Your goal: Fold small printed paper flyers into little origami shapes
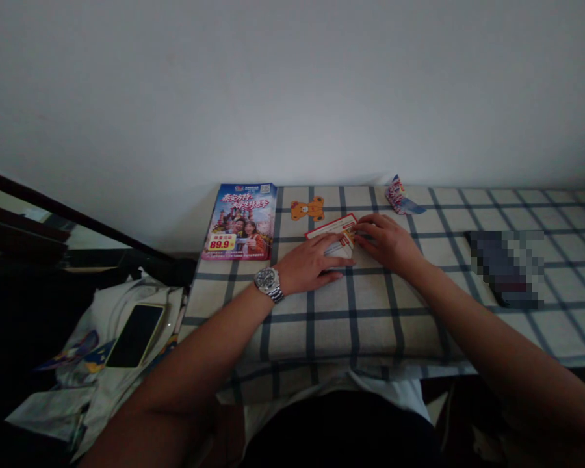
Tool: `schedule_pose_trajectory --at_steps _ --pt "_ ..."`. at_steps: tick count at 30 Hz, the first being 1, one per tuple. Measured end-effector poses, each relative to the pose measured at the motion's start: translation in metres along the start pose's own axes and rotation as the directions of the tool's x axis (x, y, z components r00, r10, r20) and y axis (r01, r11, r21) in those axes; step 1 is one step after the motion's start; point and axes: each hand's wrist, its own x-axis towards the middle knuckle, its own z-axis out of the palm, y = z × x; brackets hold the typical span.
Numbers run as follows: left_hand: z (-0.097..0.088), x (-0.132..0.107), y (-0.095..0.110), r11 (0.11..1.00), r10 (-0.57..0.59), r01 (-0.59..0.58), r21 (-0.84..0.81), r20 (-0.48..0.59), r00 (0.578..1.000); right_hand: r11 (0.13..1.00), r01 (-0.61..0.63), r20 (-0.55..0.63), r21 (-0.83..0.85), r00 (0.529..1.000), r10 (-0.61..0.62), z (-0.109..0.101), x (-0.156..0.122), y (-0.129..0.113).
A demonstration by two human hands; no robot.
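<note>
A red-and-white printed paper sheet [332, 229] lies on the checked cloth [361, 305] in front of me. My left hand [312, 263], with a metal watch on its wrist, lies flat on the sheet with its fingers stretched out. My right hand [387, 240] rests on the sheet's right side, its fingers pressed down together at the edge. A small orange bear-shaped cutout [307, 208] sits just beyond the sheet.
A colourful flyer [241, 221] lies at the cloth's far left corner. A folded printed paper piece [400, 196] stands near the wall. A dark blurred object [509, 268] lies to the right. A phone [136, 335] rests on clothing at lower left.
</note>
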Motion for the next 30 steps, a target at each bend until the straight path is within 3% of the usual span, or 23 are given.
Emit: schedule_pose_trajectory --at_steps 5,11,18,25,30 --pt "0.003 0.000 -0.002 1.000 -0.007 0.006 -0.028 -0.024 1.000 0.979 0.146 -0.021 0.139 0.989 -0.145 0.006 0.001 -0.004" --pt "0.000 -0.002 -0.002 0.996 -0.060 0.058 -0.073 -0.033 0.998 0.973 0.104 -0.035 0.206 0.994 -0.099 0.017 -0.003 -0.002" --pt "-0.014 -0.005 0.001 0.997 -0.058 0.058 -0.060 -0.006 0.998 0.965 0.042 -0.017 0.257 0.999 -0.039 0.016 -0.005 -0.006" --pt "-0.027 -0.007 0.002 0.999 -0.052 0.052 -0.008 0.001 0.999 0.966 0.044 -0.026 0.253 0.999 -0.038 0.016 -0.007 -0.007" --pt "-0.025 -0.008 -0.001 0.998 -0.055 0.055 -0.011 -0.005 0.998 0.965 0.069 -0.017 0.255 0.998 -0.067 0.015 -0.008 -0.006"
